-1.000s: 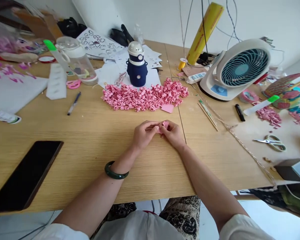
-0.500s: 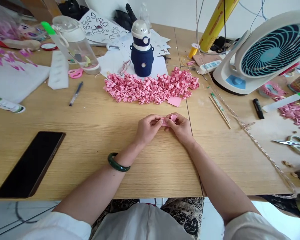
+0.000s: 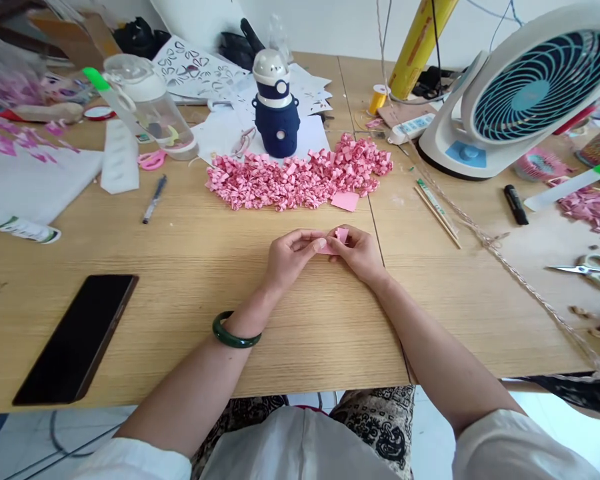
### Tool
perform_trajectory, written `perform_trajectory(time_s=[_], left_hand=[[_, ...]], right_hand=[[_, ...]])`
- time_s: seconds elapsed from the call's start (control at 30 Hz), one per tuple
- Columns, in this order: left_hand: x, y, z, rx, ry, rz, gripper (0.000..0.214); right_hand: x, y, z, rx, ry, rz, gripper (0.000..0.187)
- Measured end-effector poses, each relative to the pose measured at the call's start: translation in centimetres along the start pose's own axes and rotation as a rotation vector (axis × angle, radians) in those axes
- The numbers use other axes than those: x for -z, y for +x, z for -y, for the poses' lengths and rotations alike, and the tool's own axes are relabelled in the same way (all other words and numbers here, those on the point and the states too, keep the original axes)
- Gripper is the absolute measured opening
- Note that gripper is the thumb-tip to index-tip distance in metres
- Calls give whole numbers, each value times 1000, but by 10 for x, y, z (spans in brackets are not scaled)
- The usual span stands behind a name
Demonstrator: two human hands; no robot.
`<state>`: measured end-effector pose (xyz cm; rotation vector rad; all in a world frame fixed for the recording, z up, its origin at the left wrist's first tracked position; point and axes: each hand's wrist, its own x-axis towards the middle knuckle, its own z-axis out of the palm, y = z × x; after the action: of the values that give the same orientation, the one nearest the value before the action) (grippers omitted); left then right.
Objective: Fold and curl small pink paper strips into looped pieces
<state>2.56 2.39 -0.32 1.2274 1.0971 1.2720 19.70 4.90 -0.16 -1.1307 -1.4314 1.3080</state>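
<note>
My feed gave me no word, number or brand I could read. Far to the left of the grip of the left hand [image 3: 286, 259], a white tube [image 3: 24, 225] bore dark lettering, too blurred for me. Behind and to the right of the grip of the right hand [image 3: 361, 255], a yellow roll [image 3: 420, 50] carried reddish print, and, closer, a green-and-white strip [image 3: 431, 197] had marks I couldn't decipher.

The left hand [image 3: 291, 256] and right hand [image 3: 361, 255] pinch close together.
</note>
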Motion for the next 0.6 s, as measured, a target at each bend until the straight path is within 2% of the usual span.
perform_trajectory(time_s=[0.2,0.4,0.6], left_hand=[[-1,5,2,-47,158,-45,16],[-6,10,6,-35,138,-53,13],[-10,8,4,1,161,-106,4]], right_hand=[[0,1,-1,6,-14,2,44],[-2,4,-3,-7,-12,-27,44],[-11,-1,0,-20,-32,-122,42]])
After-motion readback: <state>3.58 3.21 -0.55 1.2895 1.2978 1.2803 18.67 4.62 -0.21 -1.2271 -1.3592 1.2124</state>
